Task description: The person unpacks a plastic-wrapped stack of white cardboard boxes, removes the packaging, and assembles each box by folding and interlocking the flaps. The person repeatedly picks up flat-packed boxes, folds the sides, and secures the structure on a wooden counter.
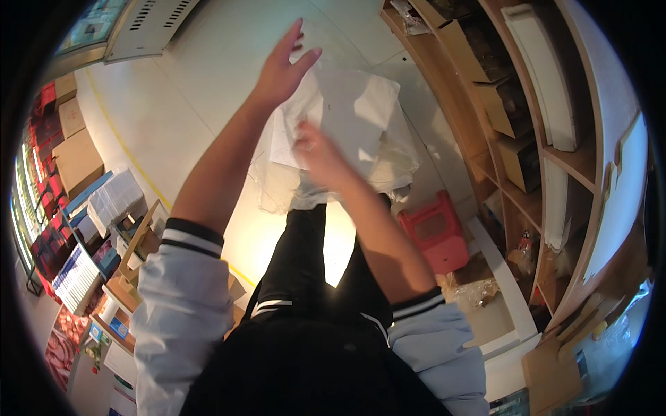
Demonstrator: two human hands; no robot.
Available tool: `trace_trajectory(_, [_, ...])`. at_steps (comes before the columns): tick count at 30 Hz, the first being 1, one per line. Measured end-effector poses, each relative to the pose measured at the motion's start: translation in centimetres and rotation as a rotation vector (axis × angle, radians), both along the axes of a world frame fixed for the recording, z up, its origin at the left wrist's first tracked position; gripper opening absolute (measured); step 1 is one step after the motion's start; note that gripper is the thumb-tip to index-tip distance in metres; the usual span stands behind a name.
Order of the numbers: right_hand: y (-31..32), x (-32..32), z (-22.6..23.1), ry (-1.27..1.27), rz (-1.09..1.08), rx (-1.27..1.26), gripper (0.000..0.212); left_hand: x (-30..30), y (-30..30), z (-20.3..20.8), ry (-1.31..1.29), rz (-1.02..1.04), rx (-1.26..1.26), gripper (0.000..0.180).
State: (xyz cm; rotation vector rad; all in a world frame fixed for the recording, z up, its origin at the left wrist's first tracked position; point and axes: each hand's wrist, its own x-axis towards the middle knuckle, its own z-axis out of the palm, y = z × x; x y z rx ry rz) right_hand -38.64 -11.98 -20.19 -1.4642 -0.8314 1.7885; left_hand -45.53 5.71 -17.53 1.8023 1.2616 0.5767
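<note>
Floor [187,104]: pale tiles with thin joints, spreading out ahead of and below me.
Yellow line [142,177]: a narrow stripe along the floor to my left.
Wooden shelving [586,170]: tall, on my right, bent into a curve by my wide view, with cardboard boxes [519,163] in its compartments.
Stool [447,253]: red plastic, near the foot of the shelving on my right.
Metal cabinet [142,35]: light-coloured with dark slots, at my upper left.
Cartons [78,159]: brown, grouped along my left.
Light: a warm, bright patch at my feet, cooler and bluish farther ahead.
</note>
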Motion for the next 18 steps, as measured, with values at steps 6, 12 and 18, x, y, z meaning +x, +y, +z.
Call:
trace_trajectory(6, [3.8,16.3,-1.5,0.001,-0.699,-0.229,0.038,-9.5,4.9,0.2,0.331,-0.286,0.255,0.032])
trace_trajectory(12, [1.8,13.8,-3.3,-0.368,-0.349,-0.230,0.031,-14.7,3.5,-1.5,0.391,-0.194,0.259,0.023])
trace_trajectory(18, [5.6,3.5,-4.5,-0.838,-0.082,0.087,0.035,-12.6,-1.8,-0.6,0.292,-0.203,0.172,0.020])
